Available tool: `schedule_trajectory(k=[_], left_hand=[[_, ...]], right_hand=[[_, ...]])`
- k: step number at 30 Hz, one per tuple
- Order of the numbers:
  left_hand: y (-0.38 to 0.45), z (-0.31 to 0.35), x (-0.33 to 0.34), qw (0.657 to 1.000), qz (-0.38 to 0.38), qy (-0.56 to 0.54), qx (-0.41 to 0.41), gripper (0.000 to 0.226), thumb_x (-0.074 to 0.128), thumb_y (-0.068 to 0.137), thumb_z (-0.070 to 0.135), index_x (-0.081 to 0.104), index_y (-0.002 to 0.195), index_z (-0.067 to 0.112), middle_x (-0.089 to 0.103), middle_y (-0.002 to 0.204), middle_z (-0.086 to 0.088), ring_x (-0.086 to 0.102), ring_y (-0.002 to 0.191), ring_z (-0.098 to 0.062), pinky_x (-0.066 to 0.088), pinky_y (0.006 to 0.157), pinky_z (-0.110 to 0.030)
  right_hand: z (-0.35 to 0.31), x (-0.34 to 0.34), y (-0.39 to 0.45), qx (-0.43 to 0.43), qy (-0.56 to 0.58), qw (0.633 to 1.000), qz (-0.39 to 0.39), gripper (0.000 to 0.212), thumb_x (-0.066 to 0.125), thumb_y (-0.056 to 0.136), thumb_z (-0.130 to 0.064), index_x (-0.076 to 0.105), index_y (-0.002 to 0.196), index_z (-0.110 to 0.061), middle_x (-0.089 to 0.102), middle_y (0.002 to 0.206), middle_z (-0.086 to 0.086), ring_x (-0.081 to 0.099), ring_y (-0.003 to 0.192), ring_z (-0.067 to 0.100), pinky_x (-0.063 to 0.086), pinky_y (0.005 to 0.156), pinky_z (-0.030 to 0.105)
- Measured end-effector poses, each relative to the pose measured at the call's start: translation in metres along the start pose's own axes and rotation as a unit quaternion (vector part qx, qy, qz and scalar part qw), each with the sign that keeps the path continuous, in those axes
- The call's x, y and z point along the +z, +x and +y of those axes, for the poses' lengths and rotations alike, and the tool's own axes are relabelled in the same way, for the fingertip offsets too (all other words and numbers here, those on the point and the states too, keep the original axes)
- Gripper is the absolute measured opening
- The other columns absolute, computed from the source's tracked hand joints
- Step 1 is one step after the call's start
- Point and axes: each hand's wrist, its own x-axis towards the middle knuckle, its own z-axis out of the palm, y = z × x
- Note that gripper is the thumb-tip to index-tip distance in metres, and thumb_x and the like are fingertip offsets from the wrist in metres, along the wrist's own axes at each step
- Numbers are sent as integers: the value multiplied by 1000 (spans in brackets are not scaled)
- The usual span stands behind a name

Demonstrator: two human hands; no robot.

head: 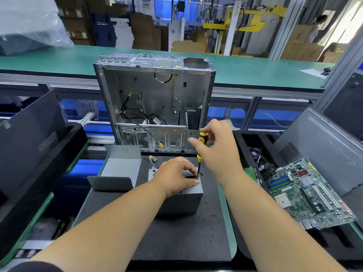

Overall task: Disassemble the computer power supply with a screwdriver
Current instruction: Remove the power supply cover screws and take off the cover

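On the black mat, left hand (pixel 174 176) grips the grey power supply (pixel 180 201); right hand (pixel 218 152) holds the upright screwdriver (pixel 200 152).

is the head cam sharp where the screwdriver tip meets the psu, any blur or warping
Head view: the screwdriver and power supply are fairly sharp under even light, though the tip is partly hidden by the left hand; the edges bow from the wide lens, and the background is soft.

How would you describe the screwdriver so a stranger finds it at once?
In front of the open case, a grey metal box sits on the black mat. The screwdriver stands upright over its top corner, in the right hand: the only yellow-and-black tool.
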Motion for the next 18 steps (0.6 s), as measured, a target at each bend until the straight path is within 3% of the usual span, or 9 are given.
schedule_trajectory(k=[2,6,10,13,18], left_hand=[[0,1,0,1000,1,2,-4,13,83,71,37,70,74,39,64,100,19,57,103,1,41,104,-37],[0,1,1,1000,-1,-5,-10,13,83,70,37,71,73,39,64,101,18,58,103,1,43,102,-35],[1,1,1,1000,-2,-11,-11,13,83,69,36,71,73,39,65,99,19,58,101,2,45,99,-33],[2,1,2,1000,0,-16,-15,15,84,68,34,71,71,40,65,98,19,59,99,1,46,98,-34],[2,0,1,1000,-3,-24,-16,15,84,68,36,71,72,42,65,98,20,59,99,1,46,98,-35]], right_hand=[[-1,-1,2,8,1,1000,10,28,79,81,-26,51,85,-27,47,89,-10,50,76,4,42,66,16],[-1,-7,3,39,7,999,3,21,76,84,-22,56,88,-27,54,91,-11,55,78,4,52,72,27],[-2,-13,2,55,11,998,-34,20,67,91,-15,56,96,-31,60,94,-16,60,86,3,54,77,29],[-4,-14,0,65,19,995,-78,28,55,96,-8,49,101,-35,64,100,-13,62,91,8,57,80,39],[-5,-11,-6,54,23,996,-69,14,56,97,-13,51,100,-26,62,97,-9,61,87,14,58,76,45]])
